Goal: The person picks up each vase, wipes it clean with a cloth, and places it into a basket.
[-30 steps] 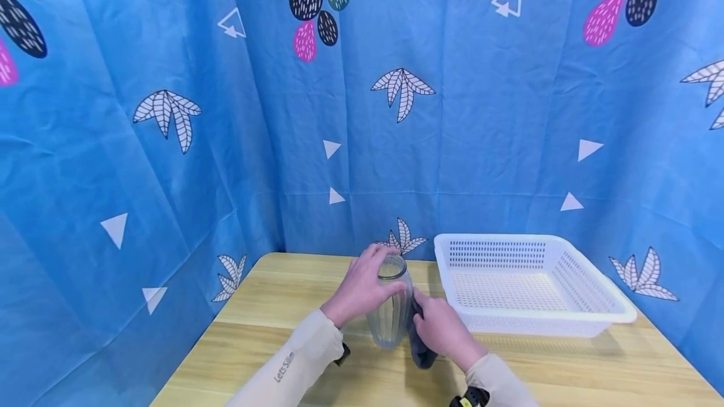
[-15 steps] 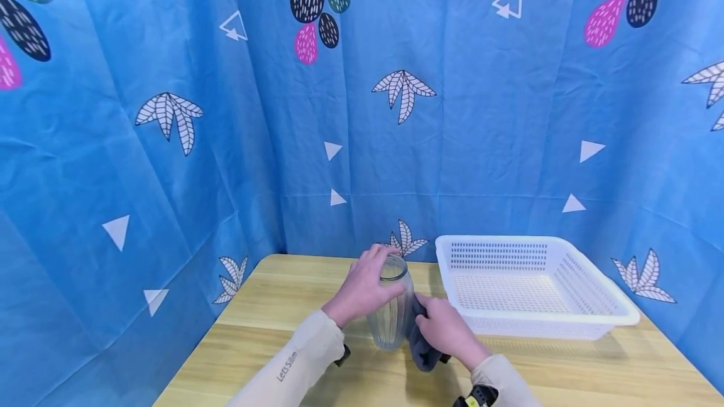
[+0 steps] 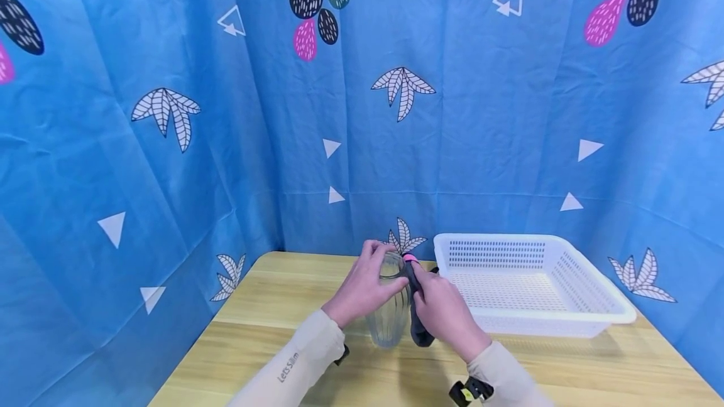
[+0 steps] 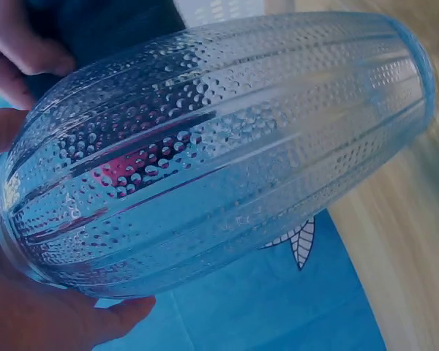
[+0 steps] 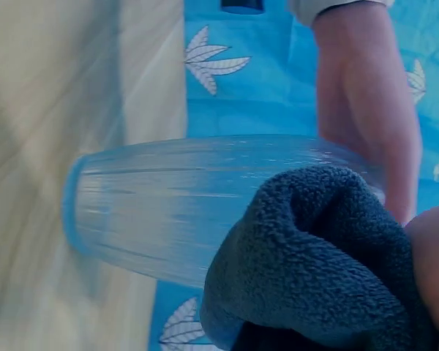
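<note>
A clear glass vase [image 3: 386,326] with ribs and a dimpled texture stands upright over the wooden table; whether its base touches the wood I cannot tell. My left hand [image 3: 364,287] grips it near the rim, thumb on the near side and fingers behind. Bunched in my right hand [image 3: 448,314] is a dark grey cloth [image 3: 418,330], fuzzy in the right wrist view, held against the vase's upper right side. A pink patch of it shows near the rim, and also through the glass [image 4: 241,146] in the left wrist view. The right fingertips are partly hidden.
A white perforated plastic basket [image 3: 557,315] sits on the table to the right, just beyond my right hand. Blue patterned curtain [image 3: 362,143] hangs behind and along the left side of the table [image 3: 271,313].
My right hand has slid the cloth up the vase's right side toward the rim, and its pink patch has come into sight. The left hand has kept its hold with barely any movement.
</note>
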Available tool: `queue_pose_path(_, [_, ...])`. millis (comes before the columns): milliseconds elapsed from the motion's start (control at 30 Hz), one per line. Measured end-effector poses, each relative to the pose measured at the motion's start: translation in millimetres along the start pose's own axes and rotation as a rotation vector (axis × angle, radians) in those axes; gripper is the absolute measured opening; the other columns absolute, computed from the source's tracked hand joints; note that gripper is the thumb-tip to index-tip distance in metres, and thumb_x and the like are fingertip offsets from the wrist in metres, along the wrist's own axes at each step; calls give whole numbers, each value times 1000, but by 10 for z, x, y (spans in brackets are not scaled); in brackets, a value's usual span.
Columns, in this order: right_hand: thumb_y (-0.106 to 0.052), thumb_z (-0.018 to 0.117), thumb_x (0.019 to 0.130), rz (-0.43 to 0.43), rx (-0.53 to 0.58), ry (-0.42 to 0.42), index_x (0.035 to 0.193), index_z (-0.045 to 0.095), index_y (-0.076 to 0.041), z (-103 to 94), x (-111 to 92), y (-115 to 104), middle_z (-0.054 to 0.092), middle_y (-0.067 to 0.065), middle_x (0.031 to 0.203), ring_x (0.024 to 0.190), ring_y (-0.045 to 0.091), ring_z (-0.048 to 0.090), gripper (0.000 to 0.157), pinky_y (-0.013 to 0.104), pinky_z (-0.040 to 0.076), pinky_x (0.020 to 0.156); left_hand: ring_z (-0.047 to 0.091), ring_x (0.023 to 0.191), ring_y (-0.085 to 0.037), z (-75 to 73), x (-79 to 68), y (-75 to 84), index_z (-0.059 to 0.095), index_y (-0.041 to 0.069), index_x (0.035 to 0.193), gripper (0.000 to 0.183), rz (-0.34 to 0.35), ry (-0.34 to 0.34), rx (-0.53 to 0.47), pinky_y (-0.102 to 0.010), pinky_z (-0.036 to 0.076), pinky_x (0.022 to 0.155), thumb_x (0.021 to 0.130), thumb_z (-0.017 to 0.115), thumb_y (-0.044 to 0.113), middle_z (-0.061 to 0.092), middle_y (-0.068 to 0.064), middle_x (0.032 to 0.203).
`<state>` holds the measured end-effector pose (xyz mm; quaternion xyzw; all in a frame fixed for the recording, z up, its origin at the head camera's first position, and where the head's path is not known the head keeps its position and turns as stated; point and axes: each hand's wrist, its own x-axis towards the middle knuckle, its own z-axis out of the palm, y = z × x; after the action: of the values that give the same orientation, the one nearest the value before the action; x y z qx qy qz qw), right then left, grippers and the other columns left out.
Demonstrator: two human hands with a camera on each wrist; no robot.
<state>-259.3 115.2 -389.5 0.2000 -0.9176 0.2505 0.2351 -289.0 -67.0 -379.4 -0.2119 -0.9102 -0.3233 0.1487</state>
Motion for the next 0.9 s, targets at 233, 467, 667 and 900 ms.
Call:
queue_pose_path(233, [-8,66,90,68,-6,-153,141,55,-1,228,-106,103,72,19,93,76,27,68,53,42,55,65,50,104,-19,1,-12,19,50,23,140,64,-9,46,30,-39,44,91,87,71,52,48,-4,122])
queue_pose_path(467, [-8,68,89,92,12,-328,122,65,3,461,-235,284,72,20,97,89,34,70,35,49,56,74,50,122,-19,-2,-15,35,52,23,139,65,27,53,86,-47,37,103,86,70,56,53,1,130])
queue_pose_path(667, [-3,64,89,76,121,-339,124,66,3,412,-203,360,72,22,107,96,33,69,36,49,55,80,46,134,-21,-18,-15,55,52,22,141,64,35,33,84,-50,36,107,88,70,53,53,2,140])
queue_pose_path(900, [-4,59,94,136,203,-288,139,59,-2,115,-67,256,72,17,114,85,20,68,46,40,55,75,41,141,-26,-43,-7,90,52,21,142,62,46,-2,64,-57,34,109,86,71,40,52,2,146])
